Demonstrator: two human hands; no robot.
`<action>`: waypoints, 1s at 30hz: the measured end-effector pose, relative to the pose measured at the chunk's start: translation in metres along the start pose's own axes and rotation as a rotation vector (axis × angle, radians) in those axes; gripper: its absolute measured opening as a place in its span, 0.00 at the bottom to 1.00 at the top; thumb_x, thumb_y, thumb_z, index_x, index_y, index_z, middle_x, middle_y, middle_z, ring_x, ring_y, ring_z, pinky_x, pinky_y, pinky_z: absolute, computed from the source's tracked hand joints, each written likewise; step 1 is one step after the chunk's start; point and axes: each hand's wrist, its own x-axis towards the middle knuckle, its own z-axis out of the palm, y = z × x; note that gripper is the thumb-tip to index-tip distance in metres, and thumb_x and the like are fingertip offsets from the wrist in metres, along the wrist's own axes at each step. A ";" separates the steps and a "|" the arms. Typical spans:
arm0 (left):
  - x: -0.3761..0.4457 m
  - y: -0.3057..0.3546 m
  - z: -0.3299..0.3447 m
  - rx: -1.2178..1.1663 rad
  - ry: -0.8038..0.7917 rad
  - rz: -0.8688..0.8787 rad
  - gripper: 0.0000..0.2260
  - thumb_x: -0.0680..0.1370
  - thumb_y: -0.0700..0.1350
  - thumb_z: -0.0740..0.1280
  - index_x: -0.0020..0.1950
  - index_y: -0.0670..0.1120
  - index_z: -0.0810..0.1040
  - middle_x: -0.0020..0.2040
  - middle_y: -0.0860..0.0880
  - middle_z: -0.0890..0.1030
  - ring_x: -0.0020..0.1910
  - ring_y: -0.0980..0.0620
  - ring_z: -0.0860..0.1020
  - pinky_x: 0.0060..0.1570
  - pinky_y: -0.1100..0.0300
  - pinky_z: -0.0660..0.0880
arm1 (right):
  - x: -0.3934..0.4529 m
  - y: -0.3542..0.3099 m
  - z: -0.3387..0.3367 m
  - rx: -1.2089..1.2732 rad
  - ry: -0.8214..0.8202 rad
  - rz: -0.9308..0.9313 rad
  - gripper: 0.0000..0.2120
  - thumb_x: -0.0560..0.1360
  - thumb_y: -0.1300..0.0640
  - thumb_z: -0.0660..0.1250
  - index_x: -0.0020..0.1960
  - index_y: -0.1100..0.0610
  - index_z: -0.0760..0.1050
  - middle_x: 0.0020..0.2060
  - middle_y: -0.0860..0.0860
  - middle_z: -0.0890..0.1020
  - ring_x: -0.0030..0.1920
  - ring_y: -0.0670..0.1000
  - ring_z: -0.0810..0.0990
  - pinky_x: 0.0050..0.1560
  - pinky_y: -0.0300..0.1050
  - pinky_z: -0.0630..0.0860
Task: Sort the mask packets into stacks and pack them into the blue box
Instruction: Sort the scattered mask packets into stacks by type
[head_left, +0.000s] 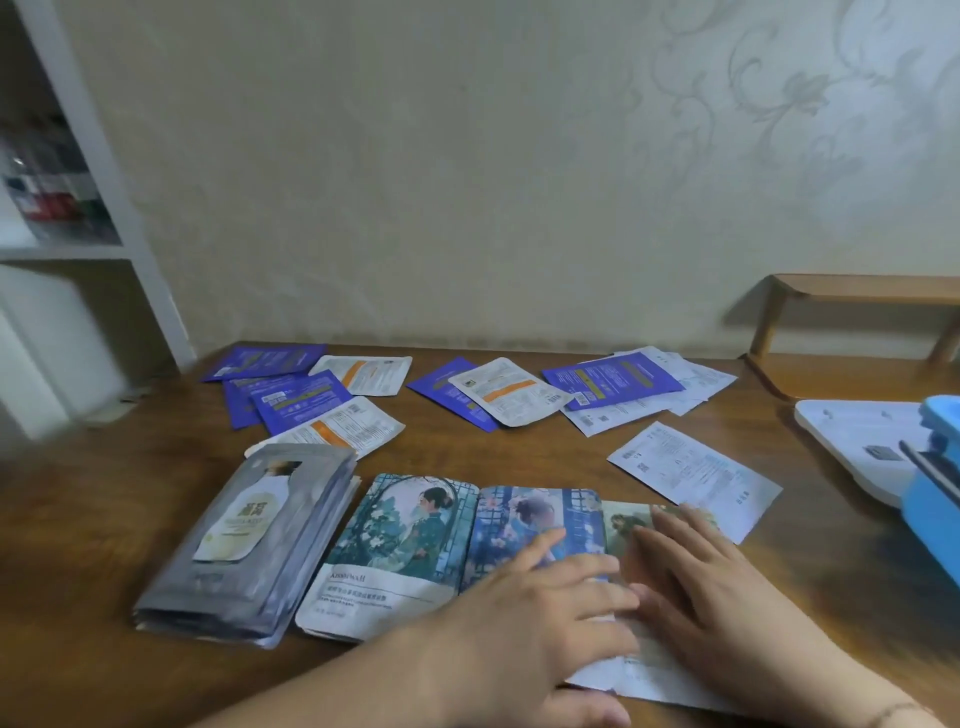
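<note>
Both the left hand (540, 597) and right hand (711, 587) lie flat, fingers spread, on illustrated mask packets (540, 525) beneath them on the surface (104, 519); thin, slick, floppy sachets likely best pinched by edges.

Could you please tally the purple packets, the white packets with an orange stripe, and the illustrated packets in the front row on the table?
Flat purple foil packets: 5
Flat white foil packets with an orange stripe: 3
Flat illustrated packets showing painted figures: 3
Total: 11
</note>
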 end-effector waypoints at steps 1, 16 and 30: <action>-0.003 -0.003 -0.007 0.034 0.029 -0.006 0.18 0.81 0.61 0.58 0.64 0.53 0.75 0.71 0.53 0.72 0.76 0.52 0.60 0.75 0.43 0.51 | 0.006 -0.005 -0.007 0.066 0.070 0.002 0.53 0.61 0.21 0.28 0.75 0.44 0.60 0.74 0.37 0.57 0.78 0.43 0.45 0.74 0.38 0.48; -0.110 -0.246 -0.100 -0.207 -0.166 -1.153 0.11 0.76 0.48 0.72 0.58 0.49 0.83 0.57 0.52 0.82 0.53 0.55 0.78 0.49 0.64 0.73 | 0.261 -0.206 -0.017 0.612 -0.144 0.145 0.10 0.74 0.58 0.70 0.40 0.60 0.72 0.32 0.56 0.78 0.26 0.53 0.80 0.22 0.39 0.75; -0.121 -0.242 -0.085 -0.590 0.337 -1.248 0.17 0.80 0.61 0.59 0.47 0.50 0.76 0.44 0.51 0.76 0.44 0.51 0.75 0.50 0.53 0.72 | 0.276 -0.210 -0.014 1.183 0.034 0.179 0.04 0.75 0.65 0.68 0.50 0.62 0.79 0.42 0.56 0.82 0.37 0.54 0.82 0.30 0.54 0.82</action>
